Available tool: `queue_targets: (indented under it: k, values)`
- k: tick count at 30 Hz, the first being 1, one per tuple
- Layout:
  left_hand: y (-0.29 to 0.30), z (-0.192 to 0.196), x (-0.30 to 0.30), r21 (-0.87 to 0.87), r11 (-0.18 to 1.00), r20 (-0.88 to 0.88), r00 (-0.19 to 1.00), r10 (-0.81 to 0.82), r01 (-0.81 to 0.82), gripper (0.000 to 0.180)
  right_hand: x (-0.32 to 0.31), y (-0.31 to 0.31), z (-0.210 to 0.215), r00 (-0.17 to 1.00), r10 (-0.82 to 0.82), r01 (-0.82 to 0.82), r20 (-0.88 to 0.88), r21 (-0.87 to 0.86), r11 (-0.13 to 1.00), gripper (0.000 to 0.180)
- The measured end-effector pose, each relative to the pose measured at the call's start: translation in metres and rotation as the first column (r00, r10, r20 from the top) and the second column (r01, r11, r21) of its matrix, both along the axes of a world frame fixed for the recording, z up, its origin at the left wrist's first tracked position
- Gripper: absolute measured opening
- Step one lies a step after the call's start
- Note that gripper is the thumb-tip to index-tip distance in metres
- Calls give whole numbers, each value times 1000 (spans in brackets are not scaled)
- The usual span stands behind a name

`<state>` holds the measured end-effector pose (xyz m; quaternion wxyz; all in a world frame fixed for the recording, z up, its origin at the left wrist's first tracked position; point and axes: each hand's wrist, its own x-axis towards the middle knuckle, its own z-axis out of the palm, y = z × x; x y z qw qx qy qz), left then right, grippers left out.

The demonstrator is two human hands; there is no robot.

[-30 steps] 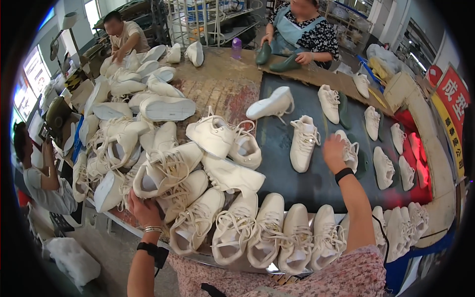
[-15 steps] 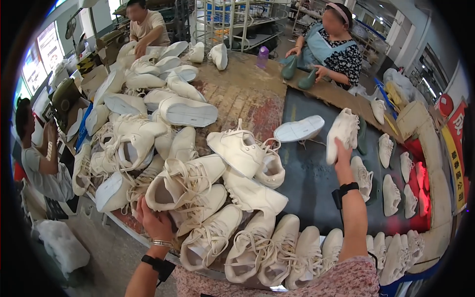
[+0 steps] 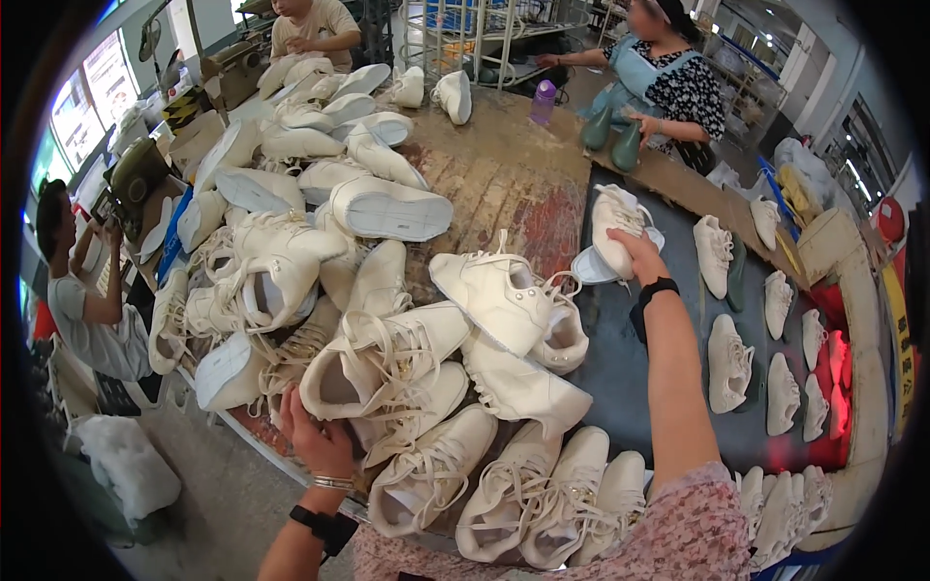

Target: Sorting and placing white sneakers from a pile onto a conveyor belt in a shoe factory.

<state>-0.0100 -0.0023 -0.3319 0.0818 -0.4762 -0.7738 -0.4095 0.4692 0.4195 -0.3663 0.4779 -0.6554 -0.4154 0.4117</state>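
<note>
My right hand (image 3: 637, 254) reaches out over the dark belt (image 3: 668, 387) and grips a white laced sneaker (image 3: 616, 225), holding it above another white shoe lying sole-up (image 3: 585, 268). My left hand (image 3: 315, 441) rests at the near edge of the table against a heap of white sneakers (image 3: 387, 368), touching the lowest ones; it holds nothing that I can see. A white sneaker (image 3: 499, 295) lies tilted on top of the heap between my two hands.
More white sneakers (image 3: 765, 329) lie spaced on the belt at right. A pile of shoes (image 3: 291, 174) covers the wooden table's left. A person in an apron (image 3: 668, 82) stands at the far side, another sits far left (image 3: 92, 300), a third at the back (image 3: 315, 24). A purple bottle (image 3: 542, 102) stands on the table.
My right hand picked a white sneaker off the belt and carried it forward and left, over the sole-up shoe. My left hand stayed at the heap's near edge.
</note>
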Motion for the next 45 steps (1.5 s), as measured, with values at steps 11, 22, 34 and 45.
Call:
queue_targets:
  k: [11,22,34,45]
  values:
    - [-11,6,-9,26,998,21,998,61,-62,52,-61,-78,-1,910,-414,411,-4,118,904,93]
    - [-6,-3,-6,86,993,-40,995,86,-83,52,-71,-54,120,937,134,-44,-323,269,962,68]
    - [0,-1,0,79,993,-58,994,87,-82,54,-158,-172,231,748,624,-585,-224,220,780,50]
    - [4,-7,-2,55,994,-106,990,97,-91,50,-174,-231,84,881,359,-461,309,385,800,83]
